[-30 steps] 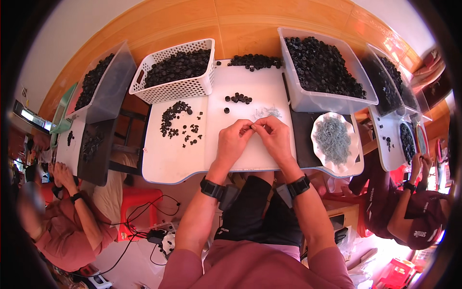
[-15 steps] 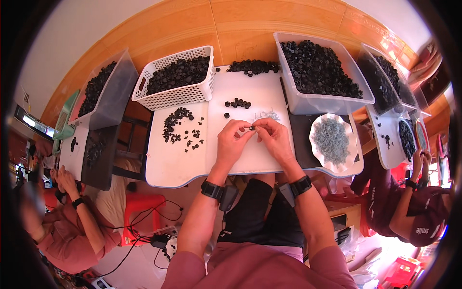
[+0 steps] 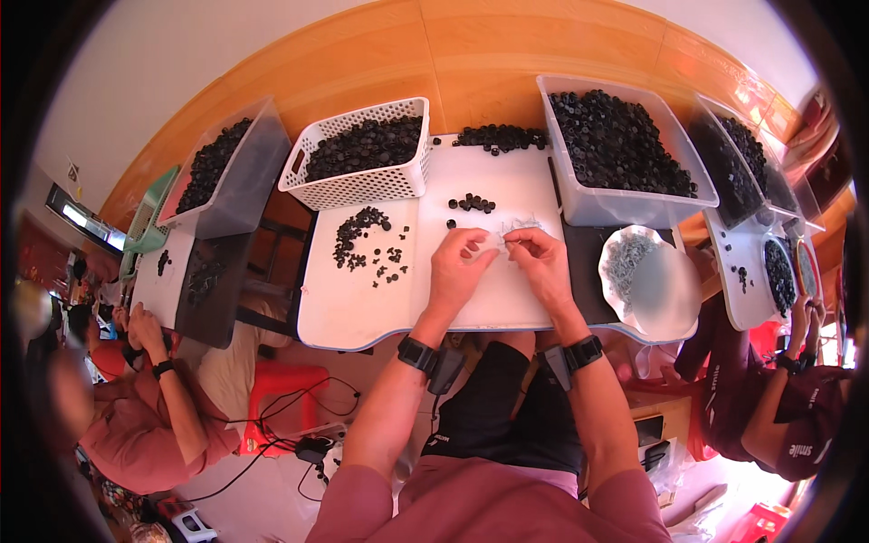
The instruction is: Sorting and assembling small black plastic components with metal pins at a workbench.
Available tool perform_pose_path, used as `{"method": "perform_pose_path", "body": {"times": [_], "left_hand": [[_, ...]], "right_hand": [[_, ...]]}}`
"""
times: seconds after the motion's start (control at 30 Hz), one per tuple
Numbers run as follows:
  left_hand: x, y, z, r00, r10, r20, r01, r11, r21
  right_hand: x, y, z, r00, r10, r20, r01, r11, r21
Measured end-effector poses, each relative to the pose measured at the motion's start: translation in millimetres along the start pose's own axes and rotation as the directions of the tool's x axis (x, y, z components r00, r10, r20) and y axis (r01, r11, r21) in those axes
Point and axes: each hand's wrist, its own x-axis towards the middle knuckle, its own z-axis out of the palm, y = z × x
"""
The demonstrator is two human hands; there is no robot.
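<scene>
My left hand (image 3: 460, 270) hovers over the white board, thumb and fingers bent toward each other; anything between the fingertips is too small to make out. Beside it, my right hand (image 3: 545, 264) pinches with thumb and forefinger at the near edge of a small heap of thin grey pin-like pieces (image 3: 523, 223). Whether a piece is between those fingers is hidden. Just beyond my left hand sits a cluster of small black round caps (image 3: 472, 204). Farther left, black round parts (image 3: 358, 240) and tinier black bits (image 3: 389, 271) are scattered on the board.
A white perforated basket (image 3: 362, 191) and a clear plastic bin (image 3: 634, 210), both full of black parts, stand at the back. Between them lies a row of black caps (image 3: 500, 138). A white scalloped dish (image 3: 605, 282) holds grey pins. People work at tables on both sides.
My hands were together at a small black part; now they are apart, the right one at the grey heap. The black part no longer shows. The whole view has shifted slightly.
</scene>
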Motion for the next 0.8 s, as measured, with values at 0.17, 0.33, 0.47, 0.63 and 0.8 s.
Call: {"method": "perform_pose_path", "body": {"times": [0.17, 0.33, 0.47, 0.63, 0.8], "left_hand": [[31, -13, -26, 0.96, -0.184, -0.212, 0.216, 0.966, 0.141], [54, -28, -46, 0.961, -0.196, 0.197, 0.095, 0.897, 0.431], [56, -26, -47, 0.942, -0.189, 0.276, 0.018, 0.852, 0.523], [28, 4, -20, 0.989, -0.105, 0.103, 0.074, 0.961, 0.265], [3, 9, 1, 0.996, -0.072, 0.05, 0.063, 0.985, 0.163]], "right_hand": [[2, 4, 1, 0.993, -0.041, -0.114, 0.051, 0.994, 0.092], [1, 5, 1, 0.982, -0.146, -0.116, 0.142, 0.989, -0.04], [-2, 5, 5, 0.973, -0.189, -0.131, 0.177, 0.979, -0.099], [-5, -2, 8, 0.924, -0.344, -0.165, 0.301, 0.923, -0.242], [-6, -5, 10, 0.929, -0.341, -0.143, 0.296, 0.919, -0.261]]}}
